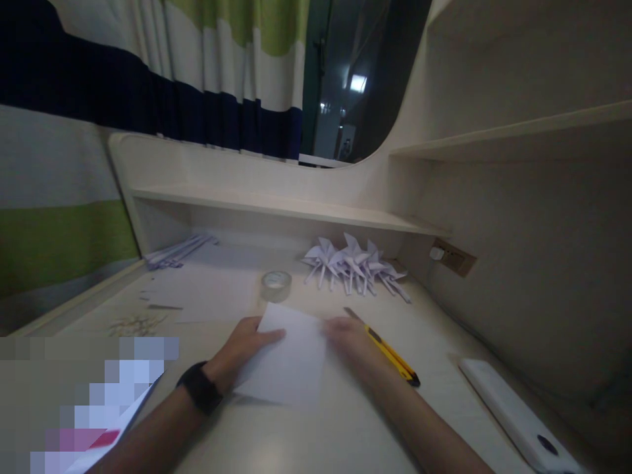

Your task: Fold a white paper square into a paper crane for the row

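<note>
Several pinwheels [352,255] look finished; we judge the loose paper [207,283] unused. Our white sheet [291,359], over the surface [266,438], isn't pinwheel-shaped yet: left hand [247,345] pinches its left edge; right hand [348,334], at its right edge, blurred, grip unclear.

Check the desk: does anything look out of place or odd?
One thing: the yellow knife lies with its blade out, close beside the right hand, which looks risky while paper is being handled. Nothing looks clearly spilled or damaged.
</note>
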The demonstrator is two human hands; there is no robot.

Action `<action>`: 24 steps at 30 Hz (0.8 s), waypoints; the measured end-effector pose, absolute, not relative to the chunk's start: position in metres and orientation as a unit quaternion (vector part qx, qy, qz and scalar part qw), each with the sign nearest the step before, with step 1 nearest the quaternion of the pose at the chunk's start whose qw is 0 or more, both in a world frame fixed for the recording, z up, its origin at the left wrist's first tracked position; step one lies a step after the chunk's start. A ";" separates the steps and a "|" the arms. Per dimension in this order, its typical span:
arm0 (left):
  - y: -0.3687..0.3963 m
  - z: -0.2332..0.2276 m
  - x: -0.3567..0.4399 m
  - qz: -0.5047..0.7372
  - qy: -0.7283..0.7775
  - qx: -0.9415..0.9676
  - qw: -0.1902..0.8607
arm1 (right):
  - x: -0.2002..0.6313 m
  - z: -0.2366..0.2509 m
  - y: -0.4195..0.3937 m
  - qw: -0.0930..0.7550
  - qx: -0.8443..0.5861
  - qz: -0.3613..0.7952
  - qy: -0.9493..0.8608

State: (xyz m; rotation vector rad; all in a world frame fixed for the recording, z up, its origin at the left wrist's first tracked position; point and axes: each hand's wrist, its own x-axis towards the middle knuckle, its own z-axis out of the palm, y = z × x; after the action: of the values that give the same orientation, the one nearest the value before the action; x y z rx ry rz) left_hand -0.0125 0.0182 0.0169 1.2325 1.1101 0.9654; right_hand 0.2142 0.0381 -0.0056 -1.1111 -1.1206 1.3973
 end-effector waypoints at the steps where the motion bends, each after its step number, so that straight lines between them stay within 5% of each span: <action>1: 0.018 0.015 -0.013 0.415 0.483 0.526 0.564 | 0.213 -0.007 0.037 0.495 -0.460 0.575 -0.460; 18: 0.020 0.016 -0.020 0.495 0.454 0.481 0.563 | 0.204 -0.006 0.020 0.436 -0.436 0.591 -0.520; 21: 0.029 0.012 -0.022 0.528 0.532 0.506 0.426 | 0.205 -0.006 0.022 0.431 -0.453 0.577 -0.525; 24: 0.033 0.009 -0.024 0.528 0.608 0.564 0.182 | 0.205 -0.008 0.024 0.430 -0.468 0.563 -0.528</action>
State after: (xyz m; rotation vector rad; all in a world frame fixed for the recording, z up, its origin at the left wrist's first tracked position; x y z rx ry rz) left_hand -0.0239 0.0329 0.0088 1.5919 1.7160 1.4898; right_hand 0.2053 0.0237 -0.0077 -1.1672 -1.3171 1.4045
